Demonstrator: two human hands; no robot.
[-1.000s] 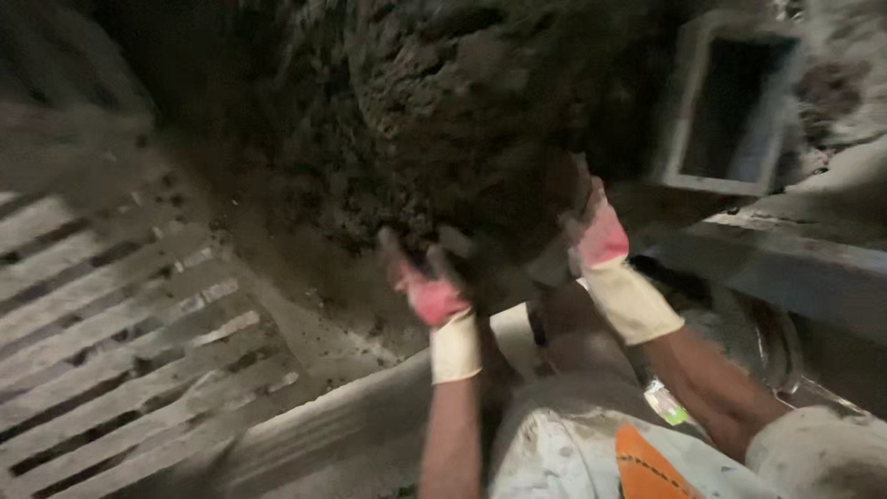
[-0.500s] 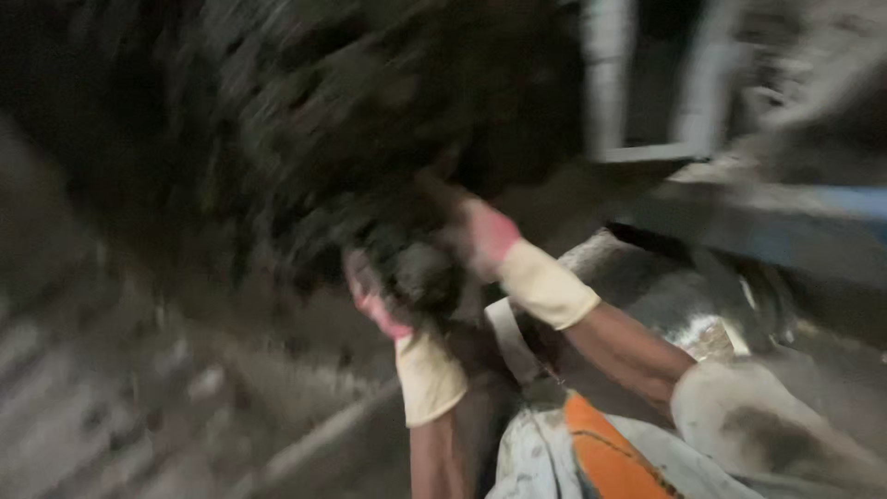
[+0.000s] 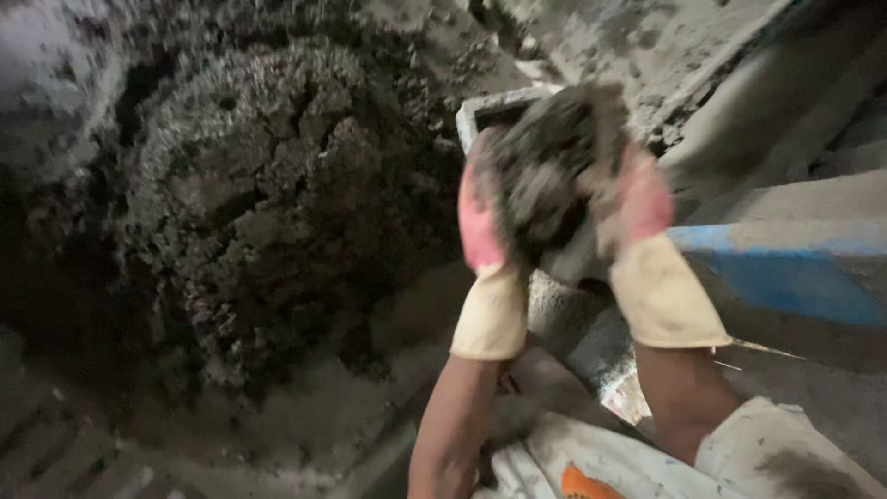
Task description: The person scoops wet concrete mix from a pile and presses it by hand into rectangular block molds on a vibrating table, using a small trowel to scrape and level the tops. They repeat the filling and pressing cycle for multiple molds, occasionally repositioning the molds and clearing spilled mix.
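Against a dark heap of damp soil [image 3: 268, 212], I cup a clump of soil [image 3: 545, 166] between my left hand [image 3: 480, 217] and right hand [image 3: 637, 199], both pressed tight around it, held level over the grey mould [image 3: 480, 106] behind.

A big heap of dark, lumpy, damp soil-like mix [image 3: 268, 212] lies piled on the grey, dusty floor [image 3: 314, 416]. Pale loose crumbs are scattered at the heap's foot. Slatted grey boards [image 3: 65, 462] lie beside it at lower left.
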